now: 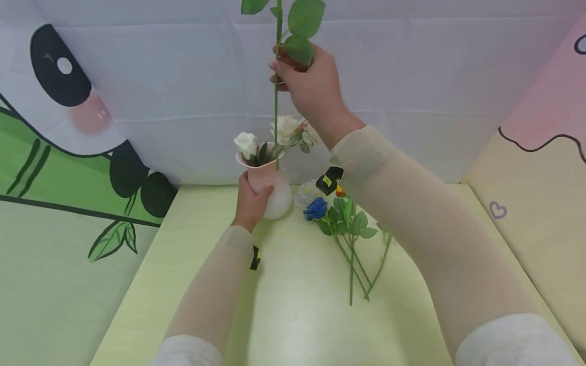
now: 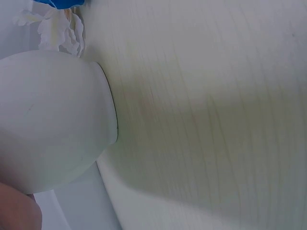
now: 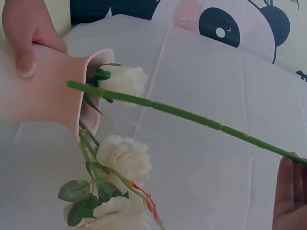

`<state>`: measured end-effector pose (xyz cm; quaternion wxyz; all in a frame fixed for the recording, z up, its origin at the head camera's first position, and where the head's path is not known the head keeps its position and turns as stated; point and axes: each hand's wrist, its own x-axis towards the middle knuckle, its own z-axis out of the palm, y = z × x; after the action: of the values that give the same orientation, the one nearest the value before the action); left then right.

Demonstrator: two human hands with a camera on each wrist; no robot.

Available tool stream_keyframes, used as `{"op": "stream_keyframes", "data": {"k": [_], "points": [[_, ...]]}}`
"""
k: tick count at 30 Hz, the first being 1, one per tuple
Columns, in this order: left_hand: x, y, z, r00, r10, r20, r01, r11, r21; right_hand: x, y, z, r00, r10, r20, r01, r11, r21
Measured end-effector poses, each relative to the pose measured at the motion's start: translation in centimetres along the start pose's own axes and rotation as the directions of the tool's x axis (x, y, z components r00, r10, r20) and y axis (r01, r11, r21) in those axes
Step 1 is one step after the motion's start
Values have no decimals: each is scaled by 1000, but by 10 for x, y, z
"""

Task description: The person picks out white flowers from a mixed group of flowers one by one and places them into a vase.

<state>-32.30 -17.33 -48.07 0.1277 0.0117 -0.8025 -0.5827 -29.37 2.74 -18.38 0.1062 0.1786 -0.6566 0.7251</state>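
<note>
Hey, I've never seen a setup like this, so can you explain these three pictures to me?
There's no machine, just a person's two bare hands. The wide picture is taken from the head, looking forward and down. The other two are taken from the wrists: the left wrist's shows the lower part of the vase close up, the right wrist's its mouth. The vase stands on a table with white flowers in it; beside it lie a blue flower and others. The left hand grips the vase. The right hand holds a green stem, its lower end in front of the vase, not inside.
</note>
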Motion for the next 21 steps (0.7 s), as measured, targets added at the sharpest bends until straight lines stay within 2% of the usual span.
{"op": "stream_keyframes", "data": {"k": [7,13,18,21], "points": [[1,-3,0,1000,-19,4,19,1000,-1,2,9,5,999,31,10,-31,999,-11],[-2,-12,2,1000,-15,-2,15,1000,-3,3,22,7,999,51,11,-51,998,-31],[-6,-18,5,1000,-8,-5,8,1000,10,0,32,5,999,37,5,-37,999,-32],[-6,-18,5,1000,17,-9,-17,1000,15,0,32,5,1000,10,-10,-10,1000,-14]]}}
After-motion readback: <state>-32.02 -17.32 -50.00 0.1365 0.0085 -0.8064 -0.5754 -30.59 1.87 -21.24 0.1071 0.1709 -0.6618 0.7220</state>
